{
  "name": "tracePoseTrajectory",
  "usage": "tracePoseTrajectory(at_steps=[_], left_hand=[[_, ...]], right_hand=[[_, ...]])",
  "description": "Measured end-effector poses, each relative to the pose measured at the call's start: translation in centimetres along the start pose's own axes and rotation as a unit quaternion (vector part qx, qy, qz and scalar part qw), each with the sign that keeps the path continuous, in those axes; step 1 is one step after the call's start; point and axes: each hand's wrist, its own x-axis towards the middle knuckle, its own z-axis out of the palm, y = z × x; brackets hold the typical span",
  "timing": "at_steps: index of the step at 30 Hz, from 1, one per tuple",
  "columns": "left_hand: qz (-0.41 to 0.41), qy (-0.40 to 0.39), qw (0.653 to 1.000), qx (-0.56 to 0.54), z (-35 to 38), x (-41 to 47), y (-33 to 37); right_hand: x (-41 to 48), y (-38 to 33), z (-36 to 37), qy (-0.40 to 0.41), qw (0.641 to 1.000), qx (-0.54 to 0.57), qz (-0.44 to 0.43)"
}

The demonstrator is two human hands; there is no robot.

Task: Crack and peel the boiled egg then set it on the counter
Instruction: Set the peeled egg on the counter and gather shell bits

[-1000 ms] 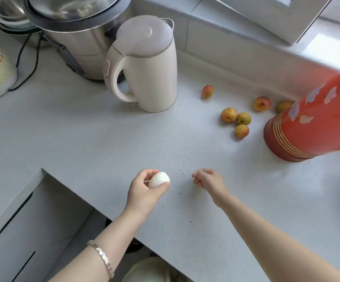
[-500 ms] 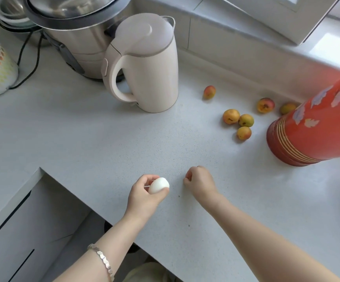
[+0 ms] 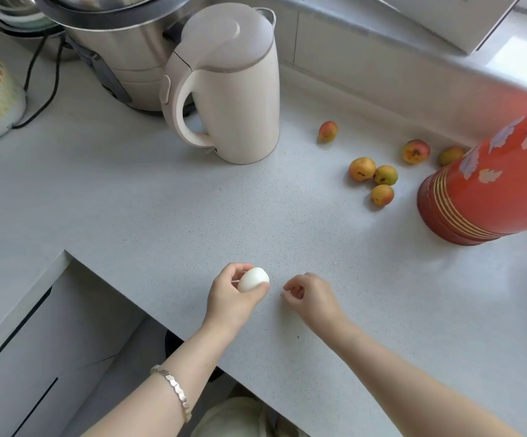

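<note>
Left hand (image 3: 233, 298) pinches the egg (image 3: 253, 279) between thumb and fingers, just above the counter (image 3: 161, 216); egg looks smooth white, likely peeled or nearly so. Right hand (image 3: 311, 294) just beside it, fingers curled shut, contents unclear. Next, probably: lower egg onto counter and release gently so it doesn't roll.

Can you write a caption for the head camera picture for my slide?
Left hand holds a white egg over the grey counter.

Two bare, sleeveless forearms, a silver bracelet (image 3: 173, 389) of small faceted links around the left wrist.
</note>
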Motion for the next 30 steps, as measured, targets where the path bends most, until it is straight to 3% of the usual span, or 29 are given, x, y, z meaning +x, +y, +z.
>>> tracePoseTrajectory(at_steps=[8,14,16,18,21,30], left_hand=[[0.001,0.009,1.0,0.027,-0.1,0.2,-1.1],[0.091,0.032,0.985,0.145,1.5,0.9,-1.9],[0.131,0.047,0.975,0.174,2.1,1.1,-1.8],[0.163,0.051,0.966,0.195,2.7,1.4,-1.7],[0.188,0.027,0.958,0.215,3.6,1.7,-1.6],[0.17,0.008,0.95,0.262,4.2,1.7,-2.6]], right_hand=[[0.4,-0.3,1.4,0.012,0.998,-0.058,-0.009],[0.5,-0.8,1.9,-0.018,0.986,-0.166,-0.026],[0.2,-0.2,1.6,-0.011,0.996,-0.092,-0.016],[-0.4,0.6,0.5,0.029,0.998,0.049,0.035],[-0.7,2.2,-1.9,0.105,0.968,0.201,0.109],[1.0,3.8,-6.0,0.181,0.964,0.156,0.113]])
